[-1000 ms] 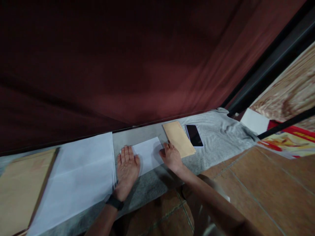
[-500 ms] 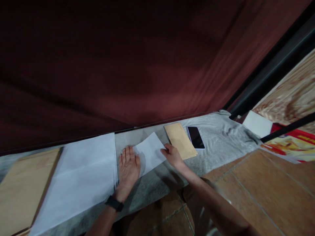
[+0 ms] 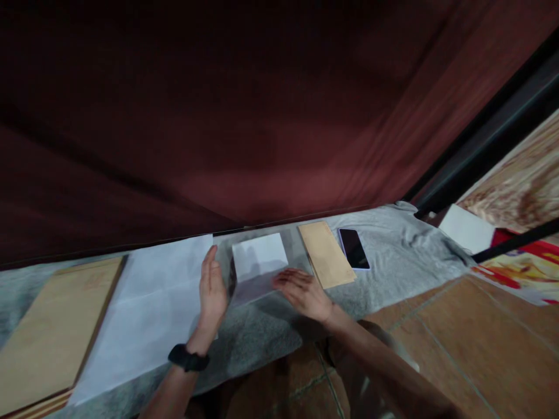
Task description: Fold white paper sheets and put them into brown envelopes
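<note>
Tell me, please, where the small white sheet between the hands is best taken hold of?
Probably pinch the small white sheet at its left edge, coming from the left: it lies thin on the grey cloth, the right hand presses its near part, and the left hand stands edge-on beside that edge.

A grey cloth (image 3: 393, 250) lies along the foot of a dark red curtain (image 3: 262, 116). Toward its left end, a large white sheet (image 3: 148, 314) overlaps a tan stack (image 3: 52, 326). Toward its right end, a brown envelope (image 3: 325, 253) lies just beside a dark phone (image 3: 353, 248). Brown floor tiles (image 3: 458, 331) border its near edge.
</note>
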`<state>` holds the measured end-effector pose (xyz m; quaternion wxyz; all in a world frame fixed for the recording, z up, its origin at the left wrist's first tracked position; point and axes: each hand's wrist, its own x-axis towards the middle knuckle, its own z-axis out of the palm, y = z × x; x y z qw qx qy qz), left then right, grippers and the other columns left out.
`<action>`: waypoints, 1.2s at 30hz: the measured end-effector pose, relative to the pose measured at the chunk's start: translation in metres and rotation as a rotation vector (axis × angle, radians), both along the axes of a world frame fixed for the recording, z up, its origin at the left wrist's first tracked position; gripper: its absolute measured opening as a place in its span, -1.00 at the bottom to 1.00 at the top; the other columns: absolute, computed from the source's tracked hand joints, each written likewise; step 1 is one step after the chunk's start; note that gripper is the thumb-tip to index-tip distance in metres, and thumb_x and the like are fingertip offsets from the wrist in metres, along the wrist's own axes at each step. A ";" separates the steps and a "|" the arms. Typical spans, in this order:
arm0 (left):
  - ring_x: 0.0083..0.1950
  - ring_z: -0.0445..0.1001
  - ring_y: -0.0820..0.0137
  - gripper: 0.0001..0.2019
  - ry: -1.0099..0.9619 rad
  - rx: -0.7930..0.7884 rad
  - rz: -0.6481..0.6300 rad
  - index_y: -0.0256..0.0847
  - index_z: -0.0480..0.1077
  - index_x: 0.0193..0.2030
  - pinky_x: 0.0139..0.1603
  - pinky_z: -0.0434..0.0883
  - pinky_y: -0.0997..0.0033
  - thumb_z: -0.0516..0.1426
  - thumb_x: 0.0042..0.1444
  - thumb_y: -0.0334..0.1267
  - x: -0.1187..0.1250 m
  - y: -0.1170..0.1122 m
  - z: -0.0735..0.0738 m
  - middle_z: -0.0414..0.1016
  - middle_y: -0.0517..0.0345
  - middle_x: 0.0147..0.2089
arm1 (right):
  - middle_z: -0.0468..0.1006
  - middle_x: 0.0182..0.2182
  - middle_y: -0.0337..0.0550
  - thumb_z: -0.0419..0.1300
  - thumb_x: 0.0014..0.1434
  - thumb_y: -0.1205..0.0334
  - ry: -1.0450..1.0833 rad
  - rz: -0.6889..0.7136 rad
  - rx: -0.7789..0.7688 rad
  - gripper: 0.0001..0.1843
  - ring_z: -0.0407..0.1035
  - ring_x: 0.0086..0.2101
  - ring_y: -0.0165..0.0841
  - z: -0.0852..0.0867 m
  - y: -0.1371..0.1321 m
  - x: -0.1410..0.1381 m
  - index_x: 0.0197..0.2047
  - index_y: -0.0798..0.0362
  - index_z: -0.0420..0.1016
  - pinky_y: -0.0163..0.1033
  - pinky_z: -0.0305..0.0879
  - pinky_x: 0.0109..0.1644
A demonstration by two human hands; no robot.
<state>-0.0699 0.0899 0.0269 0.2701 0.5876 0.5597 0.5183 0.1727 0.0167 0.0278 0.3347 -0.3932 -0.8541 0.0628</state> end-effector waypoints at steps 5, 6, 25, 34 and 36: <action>0.41 0.30 0.22 -0.45 0.146 -0.129 -0.367 -0.17 0.38 0.29 0.49 0.14 0.09 -0.07 0.37 0.10 -0.003 -0.003 -0.008 0.38 0.01 0.37 | 0.61 0.06 -0.14 0.14 0.34 0.34 -0.131 0.090 -0.135 -0.71 0.46 0.09 -0.33 -0.019 -0.015 -0.007 0.09 -0.02 0.51 -0.19 0.35 0.24; 0.44 0.26 0.25 -0.47 0.226 -0.113 -0.461 -0.13 0.35 0.32 0.50 0.13 0.09 -0.09 0.38 0.07 -0.001 -0.005 -0.012 0.33 0.05 0.40 | 0.58 0.11 -0.14 0.16 0.32 0.33 -0.153 0.105 -0.162 -0.67 0.43 0.13 -0.32 -0.020 -0.017 -0.007 0.13 -0.01 0.49 -0.19 0.31 0.27; 0.56 -0.05 0.38 -0.48 0.987 0.168 -0.725 -0.13 0.06 0.49 0.56 -0.08 0.12 -0.21 0.45 -0.11 0.033 -0.008 -0.046 0.03 0.13 0.54 | 0.37 0.32 -0.11 0.11 0.38 0.34 -0.311 0.265 -0.216 -0.55 0.26 0.29 -0.31 -0.034 -0.032 -0.001 0.30 0.00 0.38 -0.12 0.09 0.42; 0.54 0.02 0.22 -0.42 0.988 0.082 -0.445 -0.26 0.12 0.47 0.54 0.01 0.04 -0.22 0.41 -0.08 0.019 0.008 -0.055 0.08 -0.04 0.52 | 0.36 0.33 -0.14 0.07 0.42 0.29 -0.295 0.249 -0.219 -0.57 0.24 0.30 -0.34 -0.036 -0.034 0.006 0.32 -0.04 0.35 -0.12 0.02 0.45; 0.54 0.02 0.19 -0.42 0.968 0.063 -0.443 -0.30 0.14 0.46 0.54 0.02 0.01 -0.21 0.41 -0.09 0.017 0.008 -0.053 0.09 -0.08 0.51 | 0.30 0.36 -0.10 0.07 0.42 0.25 -0.289 0.217 -0.238 -0.51 0.20 0.32 -0.33 -0.034 -0.035 0.006 0.38 -0.02 0.26 -0.11 0.01 0.46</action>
